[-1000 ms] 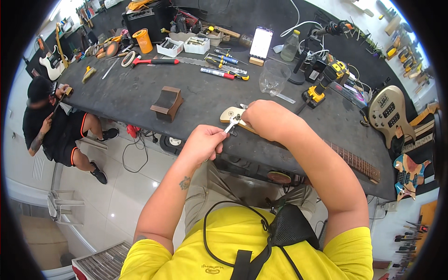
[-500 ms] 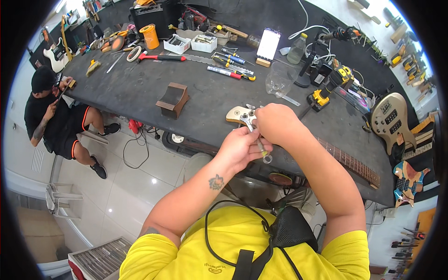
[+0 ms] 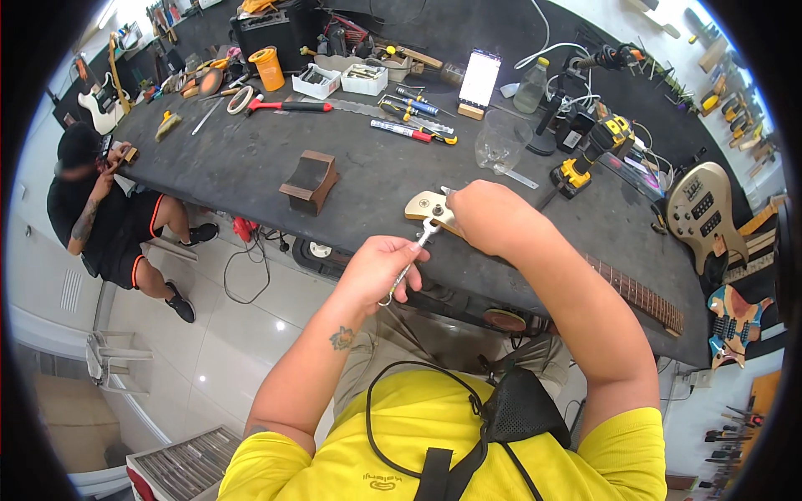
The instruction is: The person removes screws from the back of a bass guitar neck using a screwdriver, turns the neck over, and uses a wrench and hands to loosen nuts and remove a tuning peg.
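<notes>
A pale guitar headstock (image 3: pixel 417 207) lies on the dark workbench, with small metal tuner hardware on its face. Its neck (image 3: pixel 639 299), with a dark fretted board, runs to the right under my right forearm. My left hand (image 3: pixel 380 271) is closed around a silver combination wrench (image 3: pixel 427 234), whose upper end is beside the headstock's near edge, just below a tuner post. The wrench's other end points down toward me. My right hand (image 3: pixel 487 219) is curled over the headstock's right part; most of its fingertips are hidden.
A curved wooden block (image 3: pixel 310 181) stands left of the headstock. Beyond are a red marker (image 3: pixel 401 130), screwdrivers, a hammer (image 3: pixel 291 105), a lit phone (image 3: pixel 480 79), a cut plastic bottle (image 3: pixel 501 146) and a yellow drill (image 3: pixel 589 154). Another person (image 3: pixel 104 200) sits at the far left.
My left hand has drawn the wrench down and left, off the headstock's face. The right hand stays over the headstock, nearly unmoved. The other person's arms have shifted slightly.
</notes>
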{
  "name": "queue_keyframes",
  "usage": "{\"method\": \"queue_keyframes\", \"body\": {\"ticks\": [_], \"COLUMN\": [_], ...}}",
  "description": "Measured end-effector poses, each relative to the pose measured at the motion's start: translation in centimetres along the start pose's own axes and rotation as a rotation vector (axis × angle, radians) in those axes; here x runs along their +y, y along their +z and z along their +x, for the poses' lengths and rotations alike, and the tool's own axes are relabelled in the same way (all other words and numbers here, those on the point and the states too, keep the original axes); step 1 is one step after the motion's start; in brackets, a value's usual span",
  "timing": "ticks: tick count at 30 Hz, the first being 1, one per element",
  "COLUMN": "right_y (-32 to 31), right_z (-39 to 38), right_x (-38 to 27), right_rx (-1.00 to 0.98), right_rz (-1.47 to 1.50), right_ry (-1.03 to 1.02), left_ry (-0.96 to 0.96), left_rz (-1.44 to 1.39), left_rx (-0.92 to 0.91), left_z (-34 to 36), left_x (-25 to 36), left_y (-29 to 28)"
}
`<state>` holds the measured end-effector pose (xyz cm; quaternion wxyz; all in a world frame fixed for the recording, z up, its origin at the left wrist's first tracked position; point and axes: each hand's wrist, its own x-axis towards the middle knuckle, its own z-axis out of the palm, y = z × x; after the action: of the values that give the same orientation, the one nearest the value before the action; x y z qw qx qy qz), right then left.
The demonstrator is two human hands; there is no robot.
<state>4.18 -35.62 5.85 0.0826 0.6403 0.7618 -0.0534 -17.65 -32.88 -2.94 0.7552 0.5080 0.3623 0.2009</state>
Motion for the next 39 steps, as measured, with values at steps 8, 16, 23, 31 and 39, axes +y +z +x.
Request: {"method": "queue_keyframes", "body": {"ticks": [8,16,23,31,39], "right_y": [-0.4,-0.5,-0.3,1.0,1.1], "right_z": [-0.4,0.0,-0.8,-0.5,-0.5], "right_x": [-0.9,1.4,-0.4,0.1,0.8], "right_rx": [-0.008,0.003,0.077,0.003,0.174], "right_rz": [-0.054,0.003,-0.007,-0.107,-0.022], "right_ry": [0.008,-0.155,-0.012,0.054,-0.067], "left_ry": [-0.021,-0.102,-0.121,0.115,0.222], "left_rz": [-0.004,-0.297,-0.342,-0.406,-0.335], "left_rx": [-0.013,-0.050,-0.116,0.073,0.225], "left_z": [1.9,2.6,1.8,0.3,2.0], "left_x": [0.4,-1.2,-1.5,-1.6,1.3], "left_y": [-0.7,3.6,5.7,-0.5,-4.6]}}
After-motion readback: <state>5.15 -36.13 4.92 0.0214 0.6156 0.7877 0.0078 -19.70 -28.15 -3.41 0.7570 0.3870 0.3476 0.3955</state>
